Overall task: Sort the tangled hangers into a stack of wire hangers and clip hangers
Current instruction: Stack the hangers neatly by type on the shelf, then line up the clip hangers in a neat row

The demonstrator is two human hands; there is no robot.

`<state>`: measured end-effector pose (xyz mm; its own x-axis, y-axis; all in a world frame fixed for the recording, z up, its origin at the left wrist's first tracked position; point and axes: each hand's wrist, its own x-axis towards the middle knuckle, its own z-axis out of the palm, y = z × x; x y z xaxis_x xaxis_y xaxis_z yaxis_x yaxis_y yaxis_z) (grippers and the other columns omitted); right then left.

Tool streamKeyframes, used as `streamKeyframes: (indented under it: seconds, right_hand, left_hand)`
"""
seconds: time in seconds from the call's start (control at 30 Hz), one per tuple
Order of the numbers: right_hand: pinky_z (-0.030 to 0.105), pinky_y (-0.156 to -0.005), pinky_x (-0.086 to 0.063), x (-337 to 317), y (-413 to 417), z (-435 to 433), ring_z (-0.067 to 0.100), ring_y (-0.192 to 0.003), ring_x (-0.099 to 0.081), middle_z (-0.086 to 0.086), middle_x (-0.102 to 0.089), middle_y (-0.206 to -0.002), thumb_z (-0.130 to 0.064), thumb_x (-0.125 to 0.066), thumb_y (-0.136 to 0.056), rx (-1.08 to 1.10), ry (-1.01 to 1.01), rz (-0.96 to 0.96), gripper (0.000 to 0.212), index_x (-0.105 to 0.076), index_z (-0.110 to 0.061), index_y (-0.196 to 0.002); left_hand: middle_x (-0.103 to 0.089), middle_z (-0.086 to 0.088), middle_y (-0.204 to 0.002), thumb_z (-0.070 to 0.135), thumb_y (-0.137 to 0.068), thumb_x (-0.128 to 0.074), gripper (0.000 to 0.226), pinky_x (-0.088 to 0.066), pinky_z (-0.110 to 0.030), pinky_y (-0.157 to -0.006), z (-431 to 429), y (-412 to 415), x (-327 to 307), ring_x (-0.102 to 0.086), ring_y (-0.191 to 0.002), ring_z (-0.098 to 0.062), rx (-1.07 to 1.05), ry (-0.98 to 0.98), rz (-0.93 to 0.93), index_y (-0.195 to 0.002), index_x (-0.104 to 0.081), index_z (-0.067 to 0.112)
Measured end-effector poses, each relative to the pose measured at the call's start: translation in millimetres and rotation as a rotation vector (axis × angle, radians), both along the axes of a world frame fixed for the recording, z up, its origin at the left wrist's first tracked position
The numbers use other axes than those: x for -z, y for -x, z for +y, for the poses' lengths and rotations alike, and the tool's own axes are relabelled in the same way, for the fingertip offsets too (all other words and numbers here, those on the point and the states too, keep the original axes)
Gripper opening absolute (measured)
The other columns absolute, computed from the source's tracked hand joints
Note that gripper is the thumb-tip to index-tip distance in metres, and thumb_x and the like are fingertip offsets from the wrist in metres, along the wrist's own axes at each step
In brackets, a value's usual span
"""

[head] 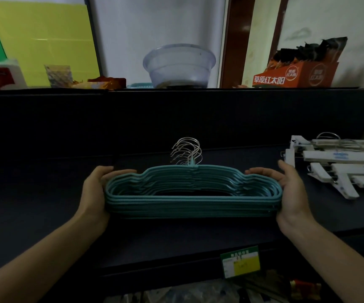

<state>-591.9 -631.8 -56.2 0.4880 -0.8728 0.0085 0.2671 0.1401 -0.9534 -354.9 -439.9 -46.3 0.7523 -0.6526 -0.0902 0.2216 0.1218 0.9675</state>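
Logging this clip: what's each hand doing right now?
Left hand: grips the teal hanger stack at its left end.
Right hand: grips its right end.

The stacked wire hangers (193, 200) at the centre wear a teal coating, matt and faintly grainy. Their hooks (186, 150), toward twelve o'clock, are bare silvery metal with a soft shine. At three o'clock the clip hangers (338, 165) are smooth white plastic, slightly glossy, on thin bright metal wire. The counter (45, 193) beneath is dark and matt. At twelve o'clock stands a bowl (179, 64) of cloudy clear plastic; at one o'clock, a box (294, 75) of printed orange cardboard.
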Motion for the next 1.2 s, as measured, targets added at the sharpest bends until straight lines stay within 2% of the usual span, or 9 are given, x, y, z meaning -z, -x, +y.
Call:
streamKeyframes:
  seconds: [0.2, 0.53, 0.67, 0.73, 0.8, 0.9, 1.0, 1.07, 1.2]
  right_hand:
    - [0.035, -0.063, -0.05, -0.6, -14.1, -2.6, 0.02, -0.051, -0.065, 0.008, -0.071, -0.06, -0.041, -0.028, -0.097, 0.061, 0.011, 0.007, 0.064, -0.071, -0.008, -0.062]
    - [0.031, -0.059, -0.051, -9.9, -71.7, -3.1, 0.021, -0.057, -0.064, 0.006, -0.07, -0.061, -0.033, -0.041, -0.093, -0.069, -0.007, 0.106, 0.047, -0.071, -0.011, -0.066]
    - [0.033, -0.063, -0.051, -11.1, -79.0, -7.7, 0.023, -0.063, -0.064, 0.006, -0.071, -0.065, -0.03, -0.043, -0.094, -0.151, 0.002, 0.146, 0.044, -0.071, -0.013, -0.064]
    - [0.034, -0.065, -0.051, -11.6, -76.6, -11.2, 0.021, -0.064, -0.065, 0.005, -0.072, -0.068, -0.029, -0.043, -0.094, -0.179, 0.024, 0.175, 0.042, -0.071, -0.013, -0.068]
    - [0.031, -0.066, -0.052, -12.7, -71.0, -15.3, 0.017, -0.07, -0.067, 0.004, -0.073, -0.077, -0.027, -0.046, -0.094, -0.174, 0.122, 0.232, 0.034, -0.072, -0.013, -0.078]
    - [0.019, -0.064, -0.052, -18.7, -54.1, -25.1, 0.011, -0.08, -0.066, -0.001, -0.071, -0.088, -0.019, -0.049, -0.094, -0.136, 0.29, 0.311, 0.023, -0.071, -0.016, -0.088]
    - [0.007, -0.061, -0.05, -28.7, -22.9, -43.7, 0.01, -0.082, -0.064, -0.002, -0.068, -0.086, -0.01, -0.048, -0.093, -0.135, 0.41, 0.368, 0.02, -0.066, -0.017, -0.088]
    - [0.004, -0.062, -0.047, -36.0, 5.1, -61.5, 0.008, -0.082, -0.062, -0.004, -0.066, -0.084, -0.008, -0.05, -0.093, -0.1, 0.553, 0.453, 0.02, -0.065, -0.019, -0.086]
    - [0.019, -0.076, -0.048, -51.2, 67.8, -111.1, -0.001, -0.082, -0.061, -0.011, -0.067, -0.083, -0.014, -0.057, -0.089, 0.162, 0.935, 0.689, 0.017, -0.065, -0.028, -0.085]
  left_hand:
    - [-0.069, -0.007, -0.065, 0.031, -0.087, -0.035, 0.044, -0.048, -0.034, -0.06, -4.2, 9.1, 4.0, -0.061, -0.063, -0.024, -0.144, 0.012, -0.023, -0.072, -0.07, 0.011]
    - [-0.063, -0.009, -0.073, 0.028, -0.084, -0.041, 0.032, -0.044, -0.035, -0.062, 8.9, -22.5, -4.4, -0.056, -0.065, -0.024, -0.342, -0.083, -0.062, -0.071, -0.066, 0.012]
    - [-0.064, -0.008, -0.074, 0.025, -0.087, -0.044, 0.03, -0.046, -0.034, -0.059, 14.1, -29.1, -4.7, -0.058, -0.067, -0.024, -0.293, -0.118, -0.124, -0.071, -0.067, 0.016]
    - [-0.067, -0.009, -0.082, 0.021, -0.089, -0.045, 0.027, -0.049, -0.035, -0.064, 17.0, -37.6, -4.2, -0.061, -0.074, -0.026, -0.26, -0.155, -0.26, -0.076, -0.068, 0.017]
    - [-0.068, -0.012, -0.093, 0.009, -0.09, -0.049, 0.02, -0.052, -0.028, -0.068, 21.4, -51.8, -5.9, -0.063, -0.085, -0.024, -0.281, -0.194, -0.593, -0.083, -0.067, 0.016]
    - [-0.068, -0.01, -0.099, 0.002, -0.088, -0.052, 0.022, -0.05, -0.009, -0.072, 23.9, -56.8, -22.6, -0.062, -0.082, 0.002, -0.356, -0.162, -0.966, -0.095, -0.066, 0.018]
    - [-0.068, 0.002, -0.096, 0.015, -0.09, -0.052, 0.02, -0.052, -0.015, -0.073, 11.2, -30.8, -42.9, -0.063, -0.084, -0.006, -0.339, -0.034, -1.092, -0.091, -0.065, 0.03]
    - [-0.067, 0.003, -0.097, 0.026, -0.09, -0.05, 0.016, -0.052, -0.025, -0.074, -5.2, 2.0, -54.5, -0.062, -0.086, -0.015, -0.248, 0.015, -1.185, -0.095, -0.064, 0.026]
    - [-0.064, 0.003, -0.092, 0.029, -0.09, -0.053, 0.014, -0.048, -0.025, -0.071, -51.5, 75.6, -66.1, -0.059, -0.084, -0.012, -0.014, 0.042, -1.225, -0.099, -0.063, 0.029]
